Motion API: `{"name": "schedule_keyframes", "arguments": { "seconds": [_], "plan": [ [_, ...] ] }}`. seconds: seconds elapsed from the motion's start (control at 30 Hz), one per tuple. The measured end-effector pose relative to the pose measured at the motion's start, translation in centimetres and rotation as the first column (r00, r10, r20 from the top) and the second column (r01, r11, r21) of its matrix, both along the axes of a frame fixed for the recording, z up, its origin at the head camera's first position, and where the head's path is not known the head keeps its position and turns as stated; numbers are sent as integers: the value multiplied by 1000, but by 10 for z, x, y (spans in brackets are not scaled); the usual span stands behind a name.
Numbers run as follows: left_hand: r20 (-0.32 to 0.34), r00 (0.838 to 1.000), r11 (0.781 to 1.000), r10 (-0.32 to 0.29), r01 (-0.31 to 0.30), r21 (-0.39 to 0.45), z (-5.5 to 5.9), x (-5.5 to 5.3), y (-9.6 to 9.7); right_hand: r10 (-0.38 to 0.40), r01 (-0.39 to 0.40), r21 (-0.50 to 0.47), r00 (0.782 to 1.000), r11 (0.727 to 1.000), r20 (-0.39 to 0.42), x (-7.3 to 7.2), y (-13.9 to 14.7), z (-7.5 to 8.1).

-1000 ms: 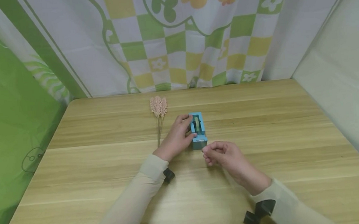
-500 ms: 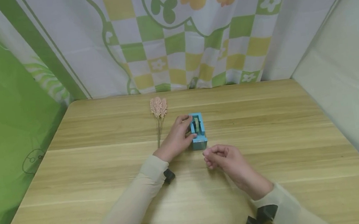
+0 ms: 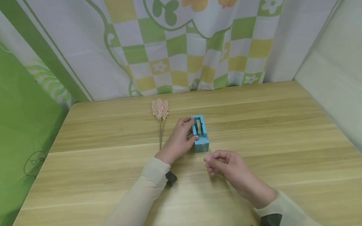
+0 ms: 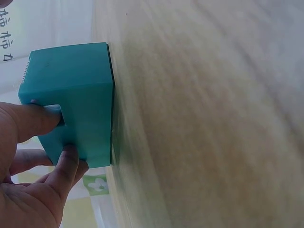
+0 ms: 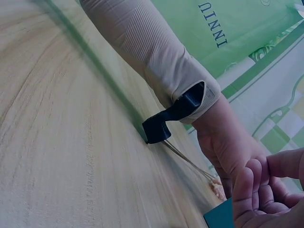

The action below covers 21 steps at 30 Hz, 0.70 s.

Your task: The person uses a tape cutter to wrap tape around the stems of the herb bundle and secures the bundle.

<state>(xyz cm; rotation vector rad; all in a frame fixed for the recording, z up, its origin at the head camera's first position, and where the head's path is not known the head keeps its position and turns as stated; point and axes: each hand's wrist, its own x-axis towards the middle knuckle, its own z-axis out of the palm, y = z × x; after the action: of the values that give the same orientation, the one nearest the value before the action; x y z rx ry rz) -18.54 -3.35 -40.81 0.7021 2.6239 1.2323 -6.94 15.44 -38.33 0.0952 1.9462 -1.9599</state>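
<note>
A blue tape dispenser (image 3: 202,147) stands on the wooden table, with a pale roll of tape (image 3: 198,126) in its top slot. My left hand (image 3: 177,139) grips its left side; thumb and fingertips press on the teal wall (image 4: 90,121) in the left wrist view. Just in front and to the right, my right hand (image 3: 232,169) pinches thumb against forefinger on the tape's end, and the clear strip hardly shows. In the right wrist view the right-hand fingers (image 5: 254,190) are curled, and a teal corner of the dispenser peeks out behind them.
Pink dried-looking flowers (image 3: 160,109) on thin stems lie left of the dispenser, their lower stems hidden by the left arm. A patterned curtain (image 3: 178,48) hangs along the table's far edge. Black camera mounts (image 3: 171,178) sit at both wrists.
My right hand has drawn a little toward the body, away from the dispenser's front, with its fingertips still together. The left hand and the dispenser have stayed in place.
</note>
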Motion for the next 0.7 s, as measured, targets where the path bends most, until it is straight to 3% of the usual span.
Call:
{"name": "schedule_keyframes", "arguments": {
  "seconds": [0.43, 0.7],
  "plan": [
    [-35, 999, 1000, 3, -4, -20, 3, 2, 0, -36, 36, -2, 999, 999, 24, 10, -4, 3],
    [-10, 1000, 1000, 4, -4, -11, 2, 2, 1, -24, 24, -16, 1000, 1000, 15, 15, -3, 2]
  ]
}}
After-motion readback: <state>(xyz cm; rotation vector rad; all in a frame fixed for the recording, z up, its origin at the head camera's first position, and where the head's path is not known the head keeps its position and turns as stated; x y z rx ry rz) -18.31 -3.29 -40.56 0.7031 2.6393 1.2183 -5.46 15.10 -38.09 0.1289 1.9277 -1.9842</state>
